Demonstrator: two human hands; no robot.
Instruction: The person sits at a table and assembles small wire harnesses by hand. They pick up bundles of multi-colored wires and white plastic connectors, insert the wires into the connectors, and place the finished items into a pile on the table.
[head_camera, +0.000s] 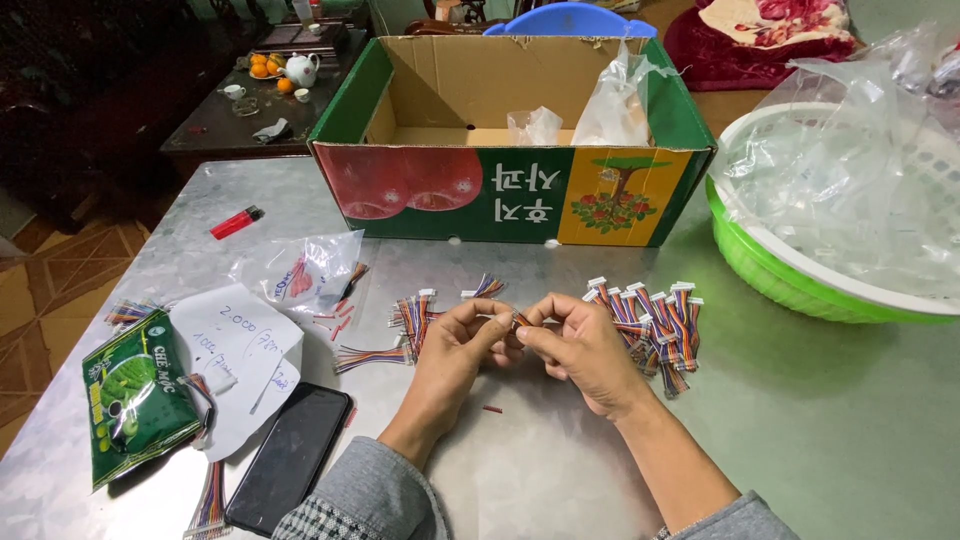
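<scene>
Hands meet over a metal table (800, 420), left hand (455, 345) and right hand (580, 350) both pinching one small multicoloured wire connector (520, 320) between closed fingertips, connector piles (650, 320) beside them.

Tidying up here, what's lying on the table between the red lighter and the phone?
In the head view, a clear plastic bag and a handwritten paper sheet lie between lighter and phone.

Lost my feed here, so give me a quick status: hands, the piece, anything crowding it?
Left hand and right hand both pinching one wire connector. Held above table. Wire bundles close right, none touching.
</scene>
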